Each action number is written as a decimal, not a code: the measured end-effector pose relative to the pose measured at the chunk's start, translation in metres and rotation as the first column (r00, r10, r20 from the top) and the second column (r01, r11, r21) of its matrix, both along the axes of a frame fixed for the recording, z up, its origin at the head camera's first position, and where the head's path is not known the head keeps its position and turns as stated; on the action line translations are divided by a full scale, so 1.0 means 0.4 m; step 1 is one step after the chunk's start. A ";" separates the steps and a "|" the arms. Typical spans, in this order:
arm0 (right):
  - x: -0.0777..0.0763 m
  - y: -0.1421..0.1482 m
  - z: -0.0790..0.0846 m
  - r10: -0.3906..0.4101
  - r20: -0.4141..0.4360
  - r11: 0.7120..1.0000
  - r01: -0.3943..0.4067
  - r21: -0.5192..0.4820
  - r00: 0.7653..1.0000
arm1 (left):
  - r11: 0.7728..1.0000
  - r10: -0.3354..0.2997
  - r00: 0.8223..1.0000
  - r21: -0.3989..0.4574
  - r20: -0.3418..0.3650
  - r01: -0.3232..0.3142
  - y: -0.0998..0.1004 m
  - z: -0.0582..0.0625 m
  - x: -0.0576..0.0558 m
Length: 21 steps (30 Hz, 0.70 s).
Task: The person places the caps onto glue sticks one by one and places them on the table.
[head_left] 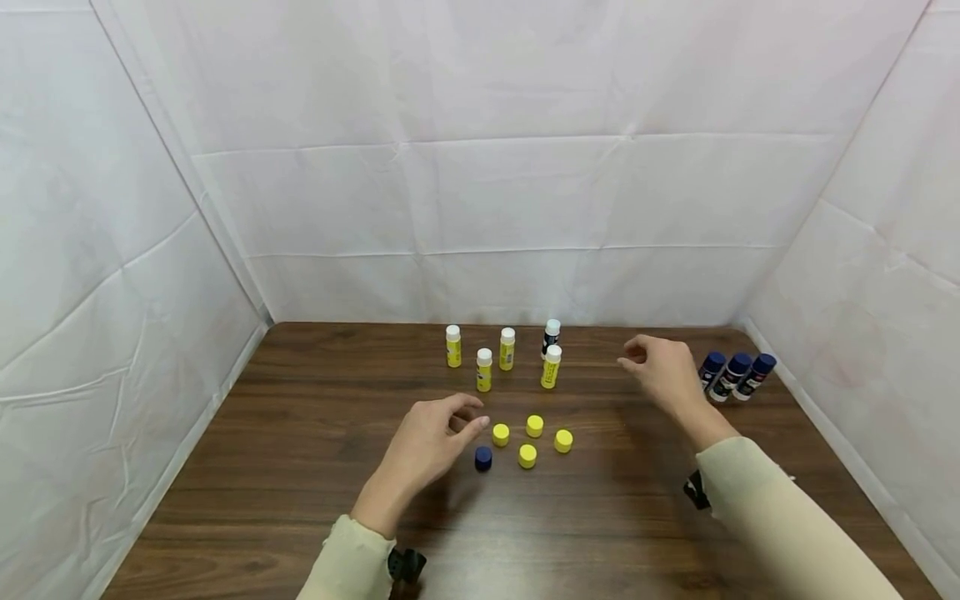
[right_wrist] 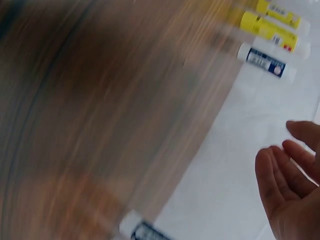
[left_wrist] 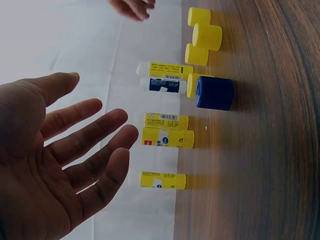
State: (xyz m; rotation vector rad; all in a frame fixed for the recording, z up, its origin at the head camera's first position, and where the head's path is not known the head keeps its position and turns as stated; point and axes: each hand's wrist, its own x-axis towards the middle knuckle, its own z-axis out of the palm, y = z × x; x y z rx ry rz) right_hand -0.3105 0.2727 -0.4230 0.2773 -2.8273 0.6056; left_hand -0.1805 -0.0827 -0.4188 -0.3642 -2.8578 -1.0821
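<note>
The left hand [head_left: 426,440] is above the brown wood-grain table [head_left: 300,475], palm free; its fingers are spread apart, gently bent, gripping nothing; just beyond the thumb, on the table, is one dark blue cap [head_left: 483,459], short and cylindrical; to its right is a loose group of four yellow caps [head_left: 527,457], matte and of similar form; behind the caps stand four yellow tubes [head_left: 483,375], upright, with printed labels and white tops; behind the rightmost yellow tube stands a dark blue tube [head_left: 550,341], also white-topped; farther right, the right hand [head_left: 666,373] is above the table, thumb apart from the fingers, which are bent and close together, holding nothing; beside it stand three capped tubes [head_left: 727,383], dark-labelled, white at the base, navy-capped, in a close row
</note>
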 end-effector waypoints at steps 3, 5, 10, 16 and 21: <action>-0.012 -0.036 -0.016 0.029 0.045 0.993 -0.023 -0.117 0.999 | 1.000 0.002 1.000 -0.004 0.005 -0.002 0.003 -0.004 -0.002; -0.019 -0.054 -0.028 0.038 0.056 0.987 -0.029 -0.157 0.998 | 1.000 0.001 1.000 -0.010 0.010 -0.001 0.005 -0.004 -0.003; -0.037 -0.092 -0.054 0.055 0.076 0.983 -0.041 -0.178 0.996 | 1.000 0.004 1.000 -0.021 0.019 -0.003 0.006 -0.001 -0.005; -0.067 -0.121 -0.074 0.071 0.091 0.966 -0.046 -0.255 0.993 | 0.999 0.008 1.000 -0.037 0.020 -0.007 0.005 -0.003 -0.011; -0.093 -0.139 -0.092 0.072 0.163 0.923 -0.004 -0.386 0.984 | 0.997 0.011 1.000 -0.076 0.012 -0.010 0.009 -0.006 -0.017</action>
